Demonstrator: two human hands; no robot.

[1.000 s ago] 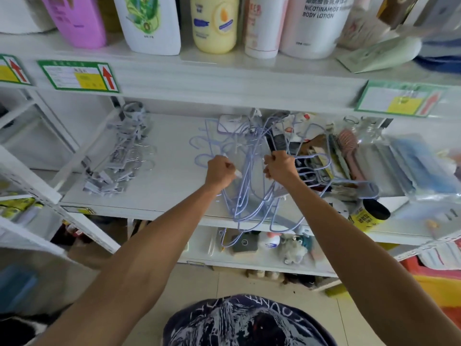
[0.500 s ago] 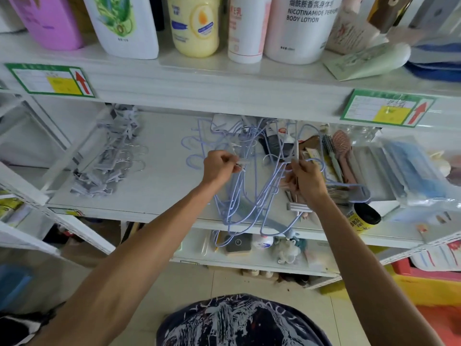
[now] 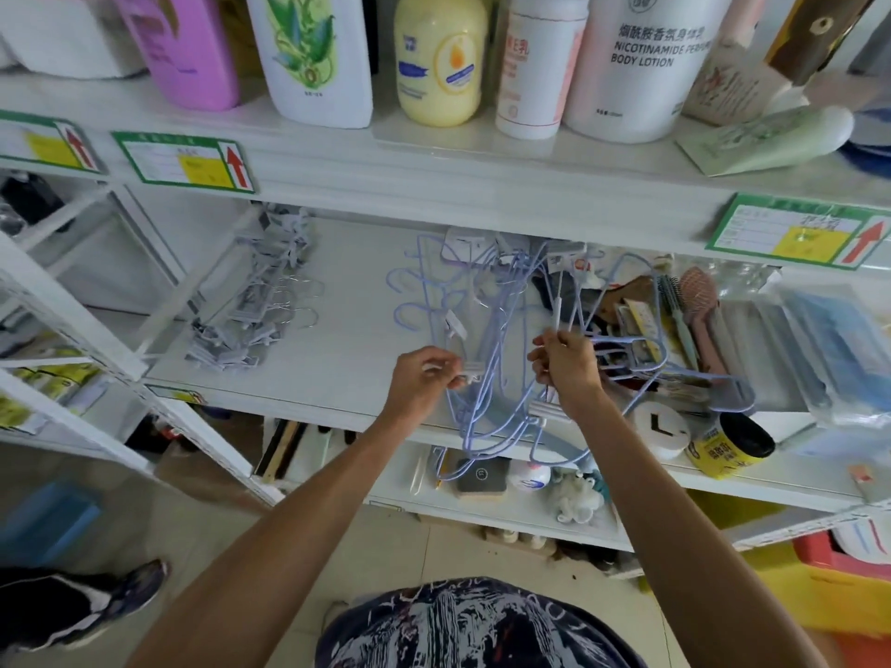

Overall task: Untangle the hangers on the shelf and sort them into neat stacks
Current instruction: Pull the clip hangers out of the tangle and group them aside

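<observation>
Pinches, with left hand (image 3: 424, 378), a white clip (image 3: 471, 374) of the hangers (image 3: 496, 330) at its 3 o'clock; clenches, with right hand (image 3: 571, 373), a thin rod (image 3: 555, 320) rising toward 12. Sits as a tangle between both hands on the shelf (image 3: 347, 359), long axis 12 to 6, lower ends past the front edge. Probably needs parting along 9 to 3, with about equal reach from either hand.

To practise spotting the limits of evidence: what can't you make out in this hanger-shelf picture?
Head view:
- Blue hangers: count unclear, wires overlap.
- Yellow bottle: cap cut off by the upper edge.
- Price label: print blurred, too small.
- Lower shelf: partly hidden behind the hanging hangers.
</observation>
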